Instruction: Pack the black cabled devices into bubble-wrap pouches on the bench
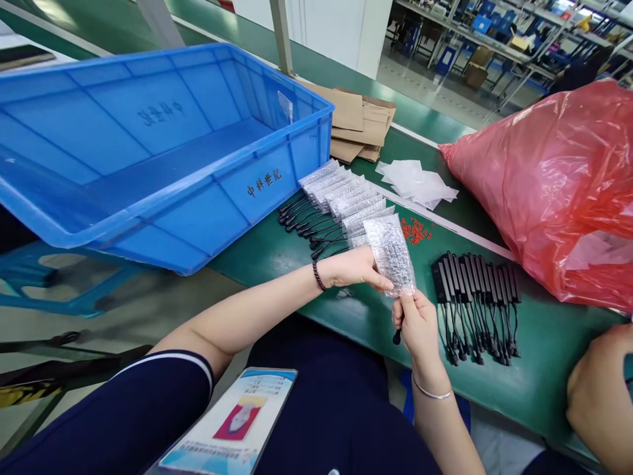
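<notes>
My left hand (357, 269) pinches the side of a small bubble-wrap pouch (392, 254) held upright over the green table (277, 254). My right hand (418, 324) grips the pouch's lower end, where a black cable plug (397, 337) hangs out beneath my fingers. Beyond my hands lies a row of several pouches with black cables sticking out (336, 204). To the right, several bare black adapters with cables (475, 300) lie side by side.
A large blue plastic crate (163, 145) sits tilted at the left. A red plastic bag (554, 185) fills the right side. Small red rings (415, 230), loose white pouches (418, 183) and folded cardboard (359, 125) lie behind. Another person's arm (601, 396) shows at the lower right.
</notes>
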Tool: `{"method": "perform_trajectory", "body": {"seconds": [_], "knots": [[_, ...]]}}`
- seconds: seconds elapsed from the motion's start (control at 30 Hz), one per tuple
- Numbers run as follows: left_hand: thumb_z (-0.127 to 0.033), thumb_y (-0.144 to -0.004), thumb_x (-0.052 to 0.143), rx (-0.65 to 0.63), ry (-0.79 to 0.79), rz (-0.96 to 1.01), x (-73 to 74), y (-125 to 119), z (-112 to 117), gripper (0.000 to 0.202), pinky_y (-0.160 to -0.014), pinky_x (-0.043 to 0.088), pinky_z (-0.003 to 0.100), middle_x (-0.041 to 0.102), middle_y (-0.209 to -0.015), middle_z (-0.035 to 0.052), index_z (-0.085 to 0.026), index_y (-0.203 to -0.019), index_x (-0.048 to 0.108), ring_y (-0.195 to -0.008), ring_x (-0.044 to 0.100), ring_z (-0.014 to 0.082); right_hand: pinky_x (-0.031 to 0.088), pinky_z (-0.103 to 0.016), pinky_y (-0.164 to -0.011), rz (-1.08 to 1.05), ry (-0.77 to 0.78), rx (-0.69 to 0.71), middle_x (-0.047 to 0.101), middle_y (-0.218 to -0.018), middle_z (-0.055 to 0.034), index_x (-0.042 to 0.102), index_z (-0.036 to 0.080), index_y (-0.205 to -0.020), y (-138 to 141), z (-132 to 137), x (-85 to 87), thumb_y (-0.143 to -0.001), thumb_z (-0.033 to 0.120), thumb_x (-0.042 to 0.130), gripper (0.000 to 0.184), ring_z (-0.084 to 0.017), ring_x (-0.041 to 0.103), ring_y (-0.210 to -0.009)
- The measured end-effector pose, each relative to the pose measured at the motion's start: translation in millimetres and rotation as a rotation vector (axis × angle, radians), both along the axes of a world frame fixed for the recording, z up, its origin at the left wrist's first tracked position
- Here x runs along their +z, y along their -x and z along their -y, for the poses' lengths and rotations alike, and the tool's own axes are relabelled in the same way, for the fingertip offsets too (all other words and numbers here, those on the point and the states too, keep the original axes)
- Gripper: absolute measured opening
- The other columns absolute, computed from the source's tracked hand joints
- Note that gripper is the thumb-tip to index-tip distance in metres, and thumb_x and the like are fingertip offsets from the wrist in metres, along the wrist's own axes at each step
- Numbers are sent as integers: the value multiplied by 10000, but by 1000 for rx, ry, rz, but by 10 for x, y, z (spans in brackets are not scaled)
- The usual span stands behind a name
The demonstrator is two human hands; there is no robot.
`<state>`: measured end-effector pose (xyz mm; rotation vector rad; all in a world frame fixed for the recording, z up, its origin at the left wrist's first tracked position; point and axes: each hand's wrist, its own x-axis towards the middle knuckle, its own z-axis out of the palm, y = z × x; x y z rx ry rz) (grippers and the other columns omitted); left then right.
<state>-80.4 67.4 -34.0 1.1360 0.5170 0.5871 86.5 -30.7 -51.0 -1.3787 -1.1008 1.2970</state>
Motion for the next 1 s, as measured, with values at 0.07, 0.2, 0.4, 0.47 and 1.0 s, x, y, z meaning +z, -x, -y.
{"method": "perform_trajectory", "body": {"seconds": [0.07, 0.2, 0.4, 0.47, 1.0], "knots": [[-258, -626, 798, 33, 18, -11, -40, -12, 24, 239, -623, 516, 248, 657, -711, 59, -106, -762, 674, -631, 594, 126, 426, -214, -476, 85, -15, 16, 570, -576, 21, 589, 171, -785, -54, 21, 3, -874, 517, 524, 363, -90, 521, -480], [-295, -634, 783, 0, -25, -119, -98, -22, 35, 235, -578, 492, 235, 644, -682, 55, -108, -719, 668, -595, 572, 120, 460, -220, -535, 282, -14, 98, 607, -605, 7, 629, 170, -826, -127, 123, -46, -899, 494, 491, 360, -103, 576, -532], [-334, -624, 755, -373, -138, -291, 173, 5, -256, 225, -494, 423, 267, 592, -569, 41, -150, -614, 626, -515, 505, 142, 499, -239, -553, 182, 60, 245, 666, -660, -22, 643, 162, -887, 82, 211, -150, -914, 497, 454, 386, -122, 626, -555], [-281, -542, 805, -423, -136, -363, 302, 65, -538, 228, -462, 399, 275, 577, -523, 47, -146, -583, 626, -475, 501, 157, 534, -267, -638, 161, 54, 302, 709, -821, -59, 637, 169, -1007, 161, 207, -134, -906, 486, 477, 369, -152, 676, -713], [-61, -699, 518, 92, -1309, -1138, 49, 44, -409, 248, -704, 406, 393, 574, -866, 148, -127, -910, 632, -829, 526, 289, 325, -289, -545, 1423, -12, -229, 684, -848, -97, 673, 184, -875, -1037, 96, -78, -824, 362, 607, 197, -200, 591, -699]]}}
